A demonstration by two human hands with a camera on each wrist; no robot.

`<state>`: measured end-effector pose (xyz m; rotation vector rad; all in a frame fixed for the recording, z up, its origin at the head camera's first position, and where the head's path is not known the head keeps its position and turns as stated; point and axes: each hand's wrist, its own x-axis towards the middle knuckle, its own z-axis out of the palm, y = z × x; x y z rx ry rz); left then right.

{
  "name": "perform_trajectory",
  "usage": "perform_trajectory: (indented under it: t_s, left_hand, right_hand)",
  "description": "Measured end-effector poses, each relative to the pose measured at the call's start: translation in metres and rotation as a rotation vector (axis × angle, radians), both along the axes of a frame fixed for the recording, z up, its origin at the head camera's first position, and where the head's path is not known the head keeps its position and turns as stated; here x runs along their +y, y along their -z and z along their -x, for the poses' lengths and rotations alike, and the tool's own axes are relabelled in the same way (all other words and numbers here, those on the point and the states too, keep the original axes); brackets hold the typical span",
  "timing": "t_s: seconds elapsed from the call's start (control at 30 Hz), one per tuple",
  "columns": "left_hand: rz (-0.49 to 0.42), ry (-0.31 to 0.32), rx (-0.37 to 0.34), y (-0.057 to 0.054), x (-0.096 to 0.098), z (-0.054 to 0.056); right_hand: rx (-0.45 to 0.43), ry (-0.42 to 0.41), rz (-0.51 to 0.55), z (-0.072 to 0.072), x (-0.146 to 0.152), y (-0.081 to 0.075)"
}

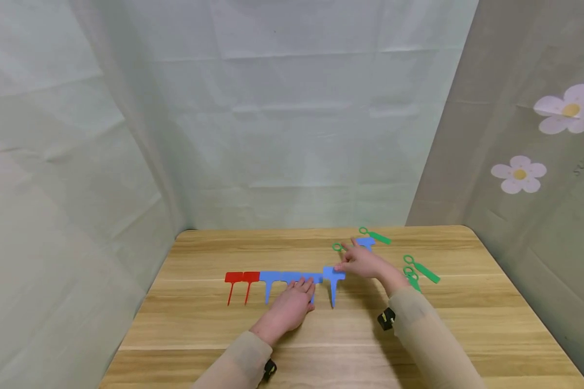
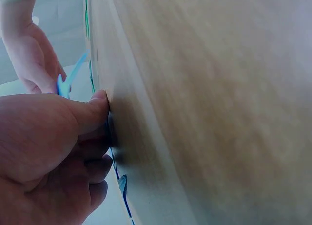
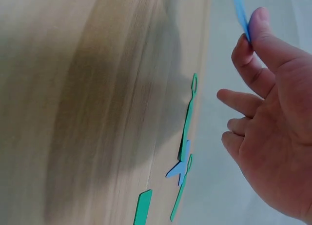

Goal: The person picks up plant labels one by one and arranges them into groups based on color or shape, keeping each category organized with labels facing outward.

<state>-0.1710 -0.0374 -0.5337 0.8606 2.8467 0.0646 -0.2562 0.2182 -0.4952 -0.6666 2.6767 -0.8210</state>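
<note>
My right hand (image 1: 365, 263) pinches a blue T-shaped plant label (image 1: 333, 276) between thumb and index finger, by one end of its head. In the right wrist view this label (image 3: 240, 12) is raised above the tabletop. My left hand (image 1: 292, 305) rests on the row of labels, its fingers over a blue T-shaped label (image 1: 318, 278) and partly hiding it. Left of those fingers, the row runs on with blue labels (image 1: 270, 276) and two red T-shaped labels (image 1: 233, 277), heads side by side, stems toward me.
Beyond my right hand lie another blue T-shaped label (image 1: 366, 241) and a green ring-ended tag (image 1: 379, 237); a further green ring (image 1: 337, 247) shows beside the fingers. More green tags (image 1: 426, 273) lie to the right, near my forearm. Hanging cloth (image 1: 292, 135) borders the wooden table (image 1: 185, 335).
</note>
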Motion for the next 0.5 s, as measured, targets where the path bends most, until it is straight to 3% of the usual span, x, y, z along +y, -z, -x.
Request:
perform_trajectory:
  t_s: [0.2,0.5]
  left_hand:
    - [0.002,-0.001,-0.005,0.000,0.000,0.000]
    - [0.012,-0.009,-0.004,0.000,0.001,0.000]
  right_hand:
    - [0.012,0.020,-0.124,0.008,-0.006,0.003]
    - [0.080,0.038,-0.215,0.011,-0.012,0.009]
